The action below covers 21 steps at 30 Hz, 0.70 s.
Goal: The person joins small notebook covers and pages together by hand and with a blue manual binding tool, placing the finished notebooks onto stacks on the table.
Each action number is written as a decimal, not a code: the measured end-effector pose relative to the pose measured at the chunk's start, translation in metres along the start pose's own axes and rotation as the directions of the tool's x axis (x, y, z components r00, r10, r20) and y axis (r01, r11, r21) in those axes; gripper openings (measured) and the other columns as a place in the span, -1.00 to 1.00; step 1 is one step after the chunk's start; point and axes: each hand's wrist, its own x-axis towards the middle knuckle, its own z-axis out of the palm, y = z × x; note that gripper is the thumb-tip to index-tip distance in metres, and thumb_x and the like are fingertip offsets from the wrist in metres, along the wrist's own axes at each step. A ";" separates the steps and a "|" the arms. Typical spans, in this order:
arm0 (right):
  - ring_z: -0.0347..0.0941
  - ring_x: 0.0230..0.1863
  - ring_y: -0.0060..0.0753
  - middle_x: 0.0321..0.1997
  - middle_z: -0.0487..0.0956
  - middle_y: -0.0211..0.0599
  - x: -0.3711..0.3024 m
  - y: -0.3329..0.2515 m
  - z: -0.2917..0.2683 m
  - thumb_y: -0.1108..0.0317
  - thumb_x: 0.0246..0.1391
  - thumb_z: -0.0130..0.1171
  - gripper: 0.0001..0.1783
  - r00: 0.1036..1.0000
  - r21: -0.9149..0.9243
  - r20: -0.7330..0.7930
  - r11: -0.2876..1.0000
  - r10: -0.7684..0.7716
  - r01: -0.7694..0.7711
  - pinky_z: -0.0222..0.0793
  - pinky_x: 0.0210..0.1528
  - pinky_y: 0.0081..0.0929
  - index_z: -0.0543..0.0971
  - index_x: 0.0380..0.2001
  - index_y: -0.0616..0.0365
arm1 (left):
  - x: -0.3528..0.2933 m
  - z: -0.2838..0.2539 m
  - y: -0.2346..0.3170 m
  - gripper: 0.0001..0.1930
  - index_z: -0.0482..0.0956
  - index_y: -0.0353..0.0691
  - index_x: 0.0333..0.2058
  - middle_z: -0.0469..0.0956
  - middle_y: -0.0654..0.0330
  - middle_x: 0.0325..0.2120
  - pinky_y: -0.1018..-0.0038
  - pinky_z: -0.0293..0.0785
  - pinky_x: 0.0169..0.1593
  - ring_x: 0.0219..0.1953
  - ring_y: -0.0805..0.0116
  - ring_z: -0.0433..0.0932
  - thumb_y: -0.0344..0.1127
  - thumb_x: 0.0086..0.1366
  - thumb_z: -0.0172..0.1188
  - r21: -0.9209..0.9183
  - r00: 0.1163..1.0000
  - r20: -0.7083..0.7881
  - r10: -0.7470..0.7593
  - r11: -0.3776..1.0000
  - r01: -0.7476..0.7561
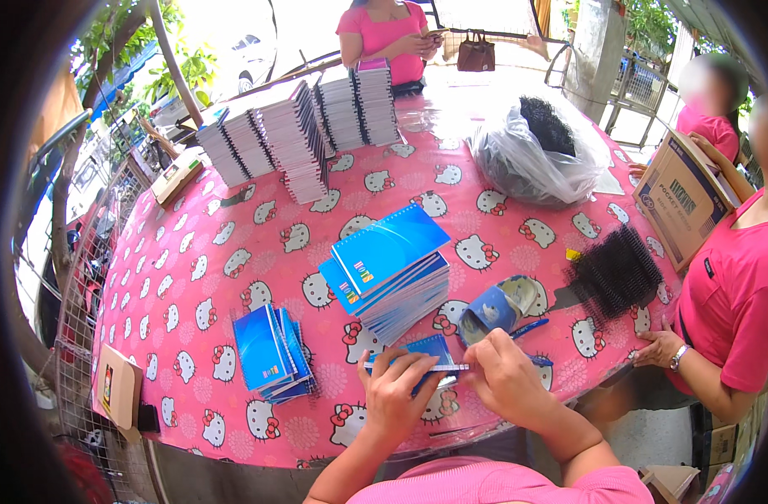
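1. Holding the notebook [434,348] in the head view, the left grip [394,382] is closed, its fingers bent over the left part.
2. At the notebook's right end sits the right grip [503,374], fingers curled; whether they pinch anything cannot be told.
3. Between both grips, the notebook is at the near side of the desk [203,391], in front of the larger stack [392,281] and right of the smaller stack [270,353].
4. Covers on both stacks carry small multicoloured lettering; the carton [682,202] bears dark print. Lettering on the held notebook cannot be made out.
5. Blue-covered and thin, the notebook shows a pale edge toward the person.
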 end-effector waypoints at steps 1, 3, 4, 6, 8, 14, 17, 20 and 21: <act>0.48 -0.27 -0.16 -0.32 0.45 -0.20 0.002 -0.002 0.001 0.37 -0.04 0.29 -0.78 0.999 0.026 -0.027 0.999 -0.024 0.024 0.41 -0.32 -0.31 0.54 -0.30 0.18 | 0.000 -0.001 0.001 -0.77 0.66 0.02 -0.29 0.62 0.37 -0.30 0.00 0.05 0.16 -0.12 0.33 0.49 -0.18 0.04 0.39 -0.002 1.000 0.004 -0.004 1.000 0.004; 0.46 -0.30 -0.18 -0.36 0.44 -0.23 0.004 -0.004 0.005 0.40 -0.07 0.30 -0.78 0.994 0.078 -0.082 0.994 -0.070 0.076 0.40 -0.33 -0.31 0.54 -0.32 0.16 | 0.000 -0.003 0.002 -0.78 0.66 0.02 -0.29 0.61 0.39 -0.36 0.01 0.07 0.15 -0.16 0.33 0.49 -0.19 0.05 0.39 -0.004 1.000 0.012 -0.014 1.000 0.014; 0.46 -0.30 -0.18 -0.36 0.44 -0.24 0.002 -0.003 0.007 0.39 -0.07 0.30 -0.78 0.995 0.064 -0.075 0.995 -0.068 0.073 0.41 -0.32 -0.31 0.54 -0.32 0.17 | 0.000 -0.003 0.002 -0.78 0.66 0.02 -0.29 0.61 0.39 -0.37 0.02 0.08 0.15 -0.18 0.34 0.49 -0.19 0.05 0.39 -0.008 1.000 0.008 -0.013 1.000 0.013; 0.47 -0.31 -0.19 -0.37 0.46 -0.26 -0.002 -0.001 0.012 0.38 -0.05 0.30 -0.79 0.996 0.038 -0.063 0.997 -0.065 0.067 0.42 -0.32 -0.31 0.55 -0.31 0.17 | -0.001 -0.003 0.001 -0.78 0.67 0.03 -0.28 0.60 0.39 -0.40 0.03 0.10 0.14 -0.22 0.34 0.48 -0.19 0.05 0.39 -0.013 1.000 -0.001 -0.013 1.000 0.013; 0.48 -0.31 -0.18 -0.37 0.47 -0.26 -0.003 -0.004 0.012 0.37 -0.03 0.29 -0.78 0.998 0.060 -0.057 0.998 0.021 -0.017 0.42 -0.33 -0.30 0.57 -0.28 0.17 | 0.000 -0.002 0.001 -0.78 0.67 0.04 -0.28 0.59 0.39 -0.40 0.04 0.11 0.12 -0.24 0.35 0.48 -0.19 0.05 0.39 -0.022 1.000 0.001 -0.003 1.000 0.003; 0.47 -0.36 -0.16 -0.41 0.46 -0.24 -0.002 -0.003 0.018 0.37 -0.04 0.28 -0.82 0.997 0.023 -0.071 1.000 -0.019 0.021 0.41 -0.34 -0.29 0.56 -0.33 0.16 | -0.001 -0.004 0.003 -0.74 0.66 -0.01 -0.26 0.60 0.37 -0.41 0.10 0.14 0.10 -0.28 0.35 0.48 -0.19 0.03 0.40 -0.001 1.000 -0.010 -0.011 1.000 0.011; 0.48 -0.38 -0.14 -0.42 0.48 -0.21 0.002 -0.007 0.013 0.41 -0.05 0.29 -0.84 0.997 0.083 -0.070 0.996 0.019 -0.013 0.40 -0.34 -0.30 0.57 -0.36 0.17 | -0.001 0.000 0.002 -0.73 0.64 -0.04 -0.28 0.61 0.36 -0.41 0.12 0.15 0.09 -0.29 0.34 0.49 -0.20 0.00 0.42 -0.040 0.999 -0.040 -0.036 0.999 0.034; 0.50 -0.35 -0.14 -0.42 0.51 -0.19 0.002 -0.004 0.013 0.40 -0.03 0.28 -0.84 0.998 0.065 -0.064 0.997 -0.027 0.031 0.41 -0.32 -0.30 0.58 -0.35 0.19 | -0.001 0.000 0.000 -0.73 0.63 -0.04 -0.31 0.61 0.35 -0.42 0.14 0.15 0.09 -0.30 0.34 0.50 -0.22 -0.03 0.44 -0.045 0.999 -0.044 -0.009 0.999 0.008; 0.50 -0.34 -0.14 -0.42 0.52 -0.18 0.001 -0.002 0.013 0.39 -0.02 0.27 -0.84 0.996 0.042 -0.060 0.997 -0.061 0.063 0.41 -0.31 -0.30 0.58 -0.34 0.19 | 0.000 0.001 0.000 -0.73 0.63 -0.04 -0.32 0.61 0.35 -0.42 0.15 0.15 0.10 -0.30 0.33 0.50 -0.22 -0.04 0.44 -0.039 0.999 -0.038 0.006 0.999 -0.008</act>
